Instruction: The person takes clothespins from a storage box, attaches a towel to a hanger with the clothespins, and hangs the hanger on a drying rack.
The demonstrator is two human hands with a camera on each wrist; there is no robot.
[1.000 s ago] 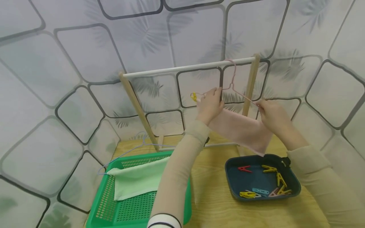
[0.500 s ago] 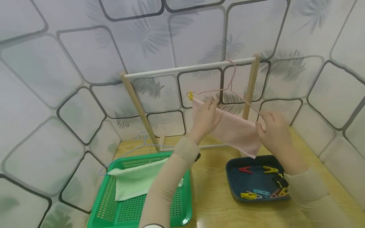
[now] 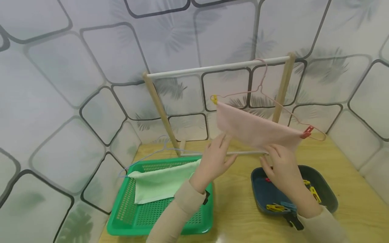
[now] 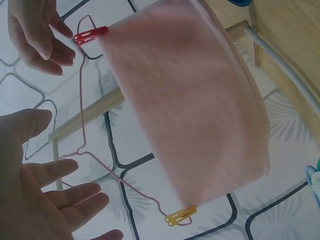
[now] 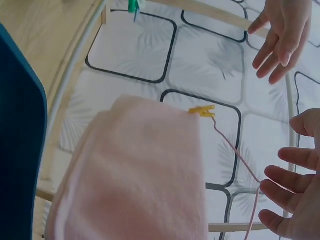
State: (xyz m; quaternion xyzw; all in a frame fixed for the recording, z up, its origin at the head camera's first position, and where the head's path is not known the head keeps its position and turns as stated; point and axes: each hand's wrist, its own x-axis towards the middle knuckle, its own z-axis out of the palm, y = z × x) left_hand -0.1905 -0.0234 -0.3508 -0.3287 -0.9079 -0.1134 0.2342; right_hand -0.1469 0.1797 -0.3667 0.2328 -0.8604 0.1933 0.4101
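Observation:
A pink cloth (image 3: 255,126) hangs from a pink wire hanger (image 3: 261,88), pinned by a yellow clothespin (image 3: 214,99) at its left corner and a red clothespin (image 3: 307,132) at its right. The hanger's hook sits on the white rail (image 3: 218,68), and its right end tilts lower. Below the cloth's left part, my left hand (image 3: 214,160) has its fingers spread and holds nothing. My right hand (image 3: 282,165) is near the lower right edge, fingers loosely extended. Both wrist views show empty hands, the left (image 4: 55,190) and the right (image 5: 295,182), apart from the cloth.
A green basket (image 3: 121,216) stands at left, with a light green cloth (image 3: 161,185) and a blue hanger (image 3: 149,155) across it. At right, a dark blue tray (image 3: 329,199) holds several clothespins (image 3: 276,207). Wooden posts (image 3: 161,111) carry the rail above the wooden table (image 3: 234,192).
My right hand has let go of the hanger's right end and come down, exposing the red clothespin. My left hand has dropped from the cloth's upper edge to below it. The view has shifted.

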